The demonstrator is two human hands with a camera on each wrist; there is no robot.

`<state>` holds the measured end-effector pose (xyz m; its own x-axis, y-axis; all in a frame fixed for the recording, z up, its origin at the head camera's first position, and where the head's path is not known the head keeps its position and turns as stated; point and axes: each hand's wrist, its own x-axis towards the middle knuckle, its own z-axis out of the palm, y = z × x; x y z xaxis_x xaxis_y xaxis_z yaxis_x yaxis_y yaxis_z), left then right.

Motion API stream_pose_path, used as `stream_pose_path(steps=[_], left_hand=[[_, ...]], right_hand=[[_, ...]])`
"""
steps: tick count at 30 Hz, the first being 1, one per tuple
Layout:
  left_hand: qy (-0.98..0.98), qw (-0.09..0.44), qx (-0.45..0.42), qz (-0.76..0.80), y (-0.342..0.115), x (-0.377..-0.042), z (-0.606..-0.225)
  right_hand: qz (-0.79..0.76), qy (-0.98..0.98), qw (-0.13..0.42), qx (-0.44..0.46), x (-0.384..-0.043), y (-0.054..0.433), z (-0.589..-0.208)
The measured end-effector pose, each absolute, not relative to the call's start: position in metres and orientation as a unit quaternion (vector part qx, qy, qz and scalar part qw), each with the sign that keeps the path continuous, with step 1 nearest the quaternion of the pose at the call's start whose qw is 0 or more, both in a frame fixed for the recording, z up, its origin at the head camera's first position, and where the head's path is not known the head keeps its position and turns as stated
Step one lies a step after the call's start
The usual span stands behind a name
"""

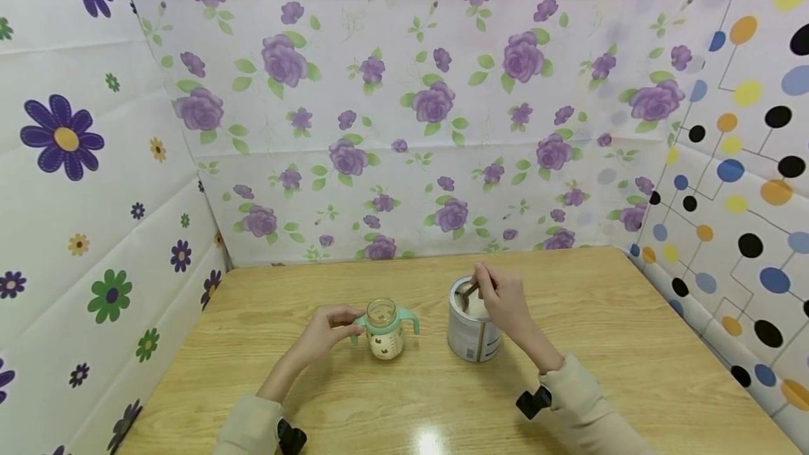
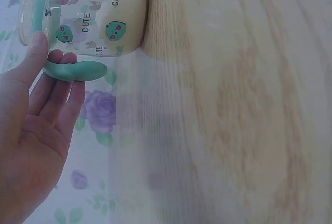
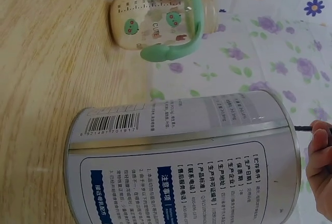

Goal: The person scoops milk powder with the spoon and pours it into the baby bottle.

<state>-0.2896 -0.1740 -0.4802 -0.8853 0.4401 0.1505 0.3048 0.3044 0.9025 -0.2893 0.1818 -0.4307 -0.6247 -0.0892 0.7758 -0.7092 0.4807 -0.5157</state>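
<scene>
A clear baby bottle (image 1: 387,340) with a mint-green two-handled collar stands uncapped on the table, pale powder or liquid in its lower part. My left hand (image 1: 330,332) grips one green handle (image 2: 78,71) between thumb and fingers. To the right stands a white-and-grey milk powder tin (image 1: 469,335), its top open and pale powder showing inside. My right hand (image 1: 503,298) pinches the dark handle of a spoon (image 1: 466,298), whose bowl is down inside the tin's mouth. In the right wrist view the tin (image 3: 181,156) hides most of the spoon.
The wooden table (image 1: 404,399) reaches back to a curtain with purple roses (image 1: 432,102). Flower-patterned cloth (image 1: 66,139) hangs at the left and dotted cloth (image 1: 748,244) at the right. Black wrist cameras (image 1: 534,402) sit under both sleeves.
</scene>
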Motion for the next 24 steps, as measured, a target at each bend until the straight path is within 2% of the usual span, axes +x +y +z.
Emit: stream_pose_path(steps=[3,12,18,24], left_hand=[[0.806,0.059,0.235,0.54,-0.174,-0.291,-0.481],[0.803,0.063,0.235,0.544,-0.174,-0.289,-0.482],[0.804,0.069,0.224,0.547,-0.174,-0.288,-0.481],[0.804,0.062,0.229,0.545,-0.174,-0.289,-0.483]], right_hand=[[0.485,-0.79,0.312,0.209,-0.289,0.185,-0.43],[0.635,-0.758,0.146,0.016,-0.285,0.209,-0.422],[0.7,-0.709,0.085,-0.024,-0.287,0.227,-0.421],[0.747,-0.662,0.043,-0.027,-0.3,0.241,-0.439]])
